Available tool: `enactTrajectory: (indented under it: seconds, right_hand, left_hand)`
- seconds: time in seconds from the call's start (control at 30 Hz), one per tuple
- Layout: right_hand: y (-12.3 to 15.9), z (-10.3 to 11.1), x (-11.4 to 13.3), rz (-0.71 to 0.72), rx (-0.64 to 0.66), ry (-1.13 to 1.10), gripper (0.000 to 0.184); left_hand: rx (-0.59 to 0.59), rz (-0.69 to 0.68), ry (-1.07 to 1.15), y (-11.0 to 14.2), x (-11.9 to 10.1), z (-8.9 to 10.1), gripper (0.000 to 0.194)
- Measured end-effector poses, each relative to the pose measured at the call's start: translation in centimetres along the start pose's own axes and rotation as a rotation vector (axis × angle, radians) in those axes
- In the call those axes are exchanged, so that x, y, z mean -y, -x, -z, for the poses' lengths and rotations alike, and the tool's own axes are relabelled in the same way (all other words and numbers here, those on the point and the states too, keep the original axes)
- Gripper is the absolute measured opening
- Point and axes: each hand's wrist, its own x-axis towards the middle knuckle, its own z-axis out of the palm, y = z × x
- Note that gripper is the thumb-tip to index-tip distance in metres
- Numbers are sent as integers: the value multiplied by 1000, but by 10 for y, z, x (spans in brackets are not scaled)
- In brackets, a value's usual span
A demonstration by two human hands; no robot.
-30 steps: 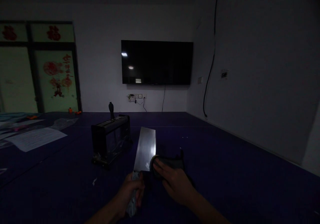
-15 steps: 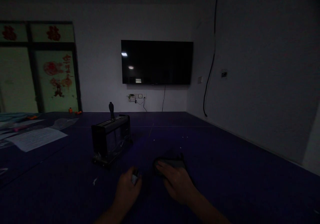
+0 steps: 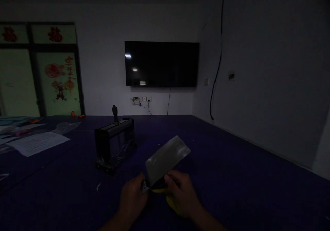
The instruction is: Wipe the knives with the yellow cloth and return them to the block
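My right hand (image 3: 182, 193) is closed on a flat grey rectangular piece (image 3: 167, 158), tilted up off the tabletop with its pale face showing. Something yellow (image 3: 173, 203) hangs beneath it at the right fingers; whether the two are joined I cannot tell. Close by on the left, my left hand (image 3: 134, 195) is curled around a small grey-and-black object (image 3: 144, 187), mostly hidden by the fingers. Its tip comes near the lower left corner of the flat piece.
A dark box-shaped frame (image 3: 102, 146) with clear sides stands left of centre, a black-handled tool (image 3: 114, 113) upright at its top. Papers (image 3: 38, 143) and clear plastic (image 3: 65, 127) lie on the purple tabletop (image 3: 232, 189) at left. A white scrap (image 3: 98, 186) is near my left hand.
My right hand has lifted and turned the flat piece, which lay low on the table with a dark edge. Its grey face and the yellow part now show. My left hand has barely moved.
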Motion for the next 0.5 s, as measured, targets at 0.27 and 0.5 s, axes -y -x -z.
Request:
enactTrajectory:
  seconds: [0.27,0.5]
  right_hand:
    - [-3,-2,-4,-225,-152,-288,48]
    - [-12,1,-14,-275,-206,-313,52]
  left_hand:
    - [97,3,52,0,-9,0,7]
    - [448,235,477,2,2,-6,43]
